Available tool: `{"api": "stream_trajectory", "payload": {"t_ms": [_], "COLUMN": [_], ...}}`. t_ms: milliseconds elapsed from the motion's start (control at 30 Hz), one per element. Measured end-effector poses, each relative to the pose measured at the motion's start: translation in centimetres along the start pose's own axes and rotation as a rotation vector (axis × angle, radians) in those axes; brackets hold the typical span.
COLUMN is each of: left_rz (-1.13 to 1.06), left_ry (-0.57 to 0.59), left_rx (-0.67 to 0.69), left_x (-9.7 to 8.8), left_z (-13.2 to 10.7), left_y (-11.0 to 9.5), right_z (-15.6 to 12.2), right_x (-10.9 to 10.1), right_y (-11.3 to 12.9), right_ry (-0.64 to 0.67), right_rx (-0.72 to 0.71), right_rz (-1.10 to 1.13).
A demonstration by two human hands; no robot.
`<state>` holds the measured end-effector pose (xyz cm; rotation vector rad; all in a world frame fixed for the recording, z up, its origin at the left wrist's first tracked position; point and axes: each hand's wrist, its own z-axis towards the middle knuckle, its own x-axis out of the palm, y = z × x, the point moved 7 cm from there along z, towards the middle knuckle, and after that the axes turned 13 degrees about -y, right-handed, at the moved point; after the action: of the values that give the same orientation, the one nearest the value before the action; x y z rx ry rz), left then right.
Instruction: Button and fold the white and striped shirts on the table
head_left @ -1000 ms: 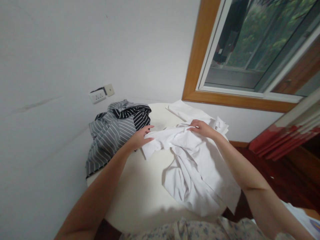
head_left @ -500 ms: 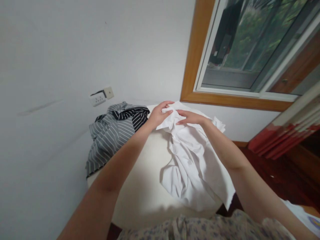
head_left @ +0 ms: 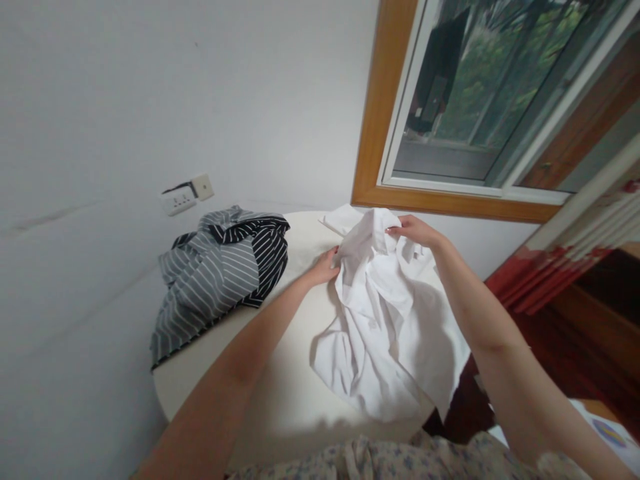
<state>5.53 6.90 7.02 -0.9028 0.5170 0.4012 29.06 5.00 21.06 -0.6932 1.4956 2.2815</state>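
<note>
A white shirt [head_left: 373, 320] lies rumpled over the right part of a round cream table [head_left: 285, 373], its lower right corner hanging past the edge. My right hand [head_left: 413, 231] is closed on the shirt's upper part near the far side, lifting the cloth a little. At the shirt's left edge, my left hand [head_left: 325, 265] pinches the fabric between thumb and fingers, low over the tabletop. Some of the fingertips are hidden by folds of cloth.
A grey and black striped garment [head_left: 215, 267] is heaped on the table's left side against the wall. Behind stand a wall socket [head_left: 179, 199] and a wood-framed window [head_left: 365, 160]. A red and white curtain [head_left: 520, 280] hangs at right.
My hands have moved apart: the left came nearer and lower along the shirt's left edge, the right shifted rightward. The shirt's upper part has been spread and raised. The view turned slightly right.
</note>
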Motion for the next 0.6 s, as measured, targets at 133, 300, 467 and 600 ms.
{"api": "stream_trajectory", "payload": {"t_ms": [133, 300, 467, 600], "left_rz": [0.132, 0.023, -0.325, -0.414], "left_ry": [-0.048, -0.076, -0.023, -0.068], "left_rx": [-0.063, -0.013, -0.137, -0.306], "left_x": [1.3, -0.5, -5.8, -10.1], "left_z": [1.9, 2.6, 0.1, -2.4], "left_y": [0.5, 0.2, -0.3, -0.7], "right_z": [-0.1, -0.3, 0.2, 1.3], "right_x": [0.2, 0.3, -0.3, 0.9], "right_y": [-0.6, -1.2, -1.6, -3.2], "right_ry": [-0.021, -0.077, -0.291, -0.342], "right_rx": [0.014, -0.025, -0.133, -0.053], "right_rz": [0.069, 0.070, 0.021, 0.110]}}
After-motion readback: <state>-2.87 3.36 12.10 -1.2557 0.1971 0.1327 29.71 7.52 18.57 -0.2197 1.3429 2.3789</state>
